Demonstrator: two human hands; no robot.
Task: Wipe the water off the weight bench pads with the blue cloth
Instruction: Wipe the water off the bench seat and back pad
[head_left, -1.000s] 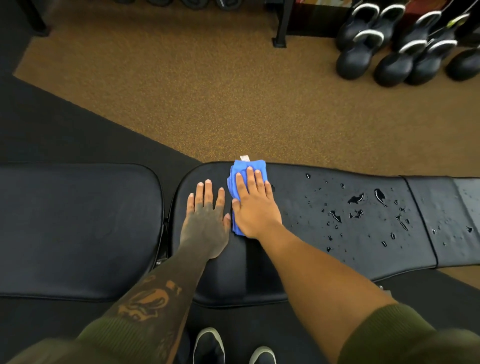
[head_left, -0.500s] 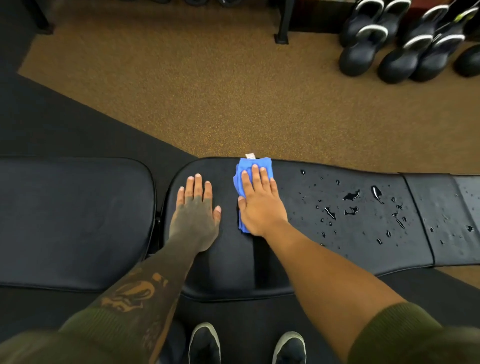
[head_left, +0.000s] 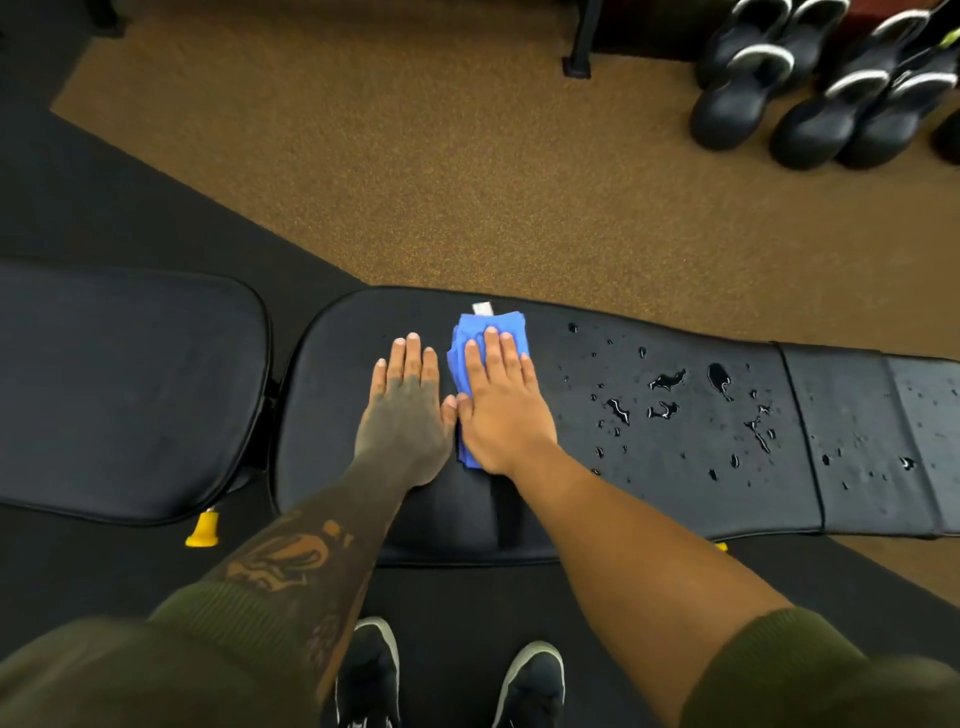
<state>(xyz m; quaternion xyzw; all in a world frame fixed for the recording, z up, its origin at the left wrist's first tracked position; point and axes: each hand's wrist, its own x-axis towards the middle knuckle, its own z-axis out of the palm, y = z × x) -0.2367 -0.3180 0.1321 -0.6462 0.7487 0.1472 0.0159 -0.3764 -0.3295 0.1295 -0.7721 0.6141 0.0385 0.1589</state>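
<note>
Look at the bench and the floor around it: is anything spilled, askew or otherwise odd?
Yes: water drops are spilled across the bench pad, to the right of the blue cloth under the right hand. Smaller drops dot the end pad. Nothing else stands out.

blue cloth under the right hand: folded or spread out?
Folded. The blue cloth is a compact, layered wad, mostly covered by the flat right hand, with a white tag poking out.

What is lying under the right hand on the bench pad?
A folded blue cloth lies under the right hand, flat on the long bench pad. Its far end and left edge show; the hand covers the rest, so any water underneath cannot be seen.
</note>
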